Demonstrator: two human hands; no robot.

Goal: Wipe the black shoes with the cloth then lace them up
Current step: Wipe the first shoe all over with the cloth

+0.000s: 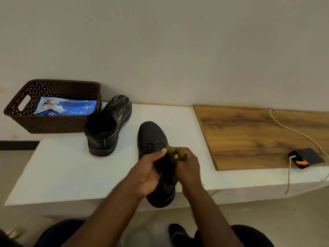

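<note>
Head view. The brown perforated plastic basket (53,122) stood at the left end of the white table (71,166) and held one blue printed packet (65,108) — its lettering was too blurred to read. Just beside the basket stood a scuffed black leather shoe (108,125), marked with pale streaks, toe toward the wall. The second black lace-up shoe (153,138) lay near the front table edge, its heel overhanging. The left hand (148,172) gripped this shoe at the collar; the right hand (188,168) clutched an olive-green cloth (175,154) against the shoe's opening. To the right lay a wooden board (249,136) — on it a small black device (305,157) with an orange tab and a white cable (292,131) plugged in.
</note>
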